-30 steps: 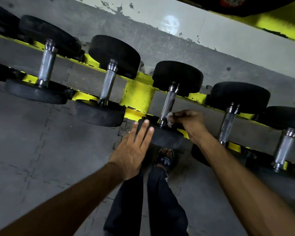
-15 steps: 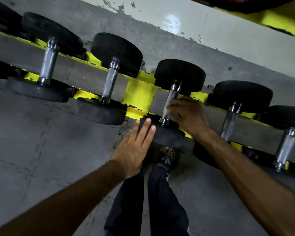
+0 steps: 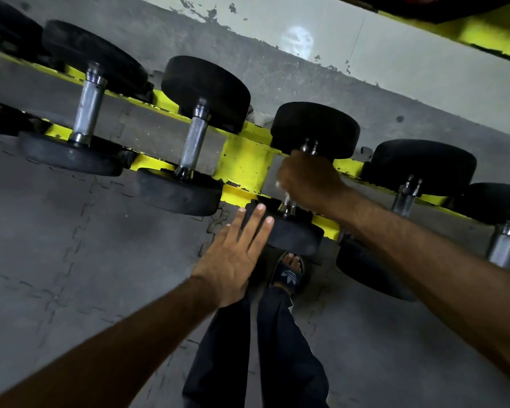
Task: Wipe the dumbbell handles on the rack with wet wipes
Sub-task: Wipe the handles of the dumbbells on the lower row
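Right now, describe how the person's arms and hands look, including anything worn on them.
Both arms are bare: no sleeve, watch, band or glove shows on the left forearm or the right forearm. The left hand wears no rings; its fingers have short, plain nails. The right hand shows no jewellery on its visible side.

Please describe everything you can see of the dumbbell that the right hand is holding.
The dumbbell has two round black heads, rubber by the look, joined by a silver metal handle. It lies across the yellow rack, one head toward the wall, one toward the person. The right hand grips the handle and hides most of it; a bit of white wipe shows at its fingers. The left hand, fingers straight, touches the near head.
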`<move>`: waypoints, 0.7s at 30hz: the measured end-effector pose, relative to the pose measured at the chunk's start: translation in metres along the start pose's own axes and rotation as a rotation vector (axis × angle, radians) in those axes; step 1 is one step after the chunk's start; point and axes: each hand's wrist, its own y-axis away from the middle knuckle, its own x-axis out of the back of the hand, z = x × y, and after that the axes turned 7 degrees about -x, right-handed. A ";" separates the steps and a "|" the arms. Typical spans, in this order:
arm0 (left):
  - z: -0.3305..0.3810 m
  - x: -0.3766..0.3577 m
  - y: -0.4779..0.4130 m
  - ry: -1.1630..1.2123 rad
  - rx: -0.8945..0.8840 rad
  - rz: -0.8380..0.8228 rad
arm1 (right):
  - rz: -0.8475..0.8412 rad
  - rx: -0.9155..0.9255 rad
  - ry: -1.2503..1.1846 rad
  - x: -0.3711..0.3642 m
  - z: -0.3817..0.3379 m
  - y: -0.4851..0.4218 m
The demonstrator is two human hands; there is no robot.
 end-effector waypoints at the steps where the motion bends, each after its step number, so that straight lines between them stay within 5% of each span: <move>1: 0.001 0.000 0.000 0.005 0.003 0.000 | 0.043 -0.039 -0.020 -0.001 0.003 -0.003; 3: 0.002 0.000 0.000 0.007 0.005 0.000 | 0.043 -0.080 -0.060 -0.005 0.004 -0.003; 7: 0.001 0.002 0.000 0.013 -0.005 -0.008 | -0.245 0.122 0.161 -0.007 -0.020 0.010; 14: -0.001 0.004 0.000 0.007 -0.015 -0.012 | -0.598 0.166 0.404 0.010 -0.043 -0.039; 21: -0.001 0.005 0.000 0.021 -0.012 -0.020 | -0.196 0.133 -0.147 0.003 -0.005 0.012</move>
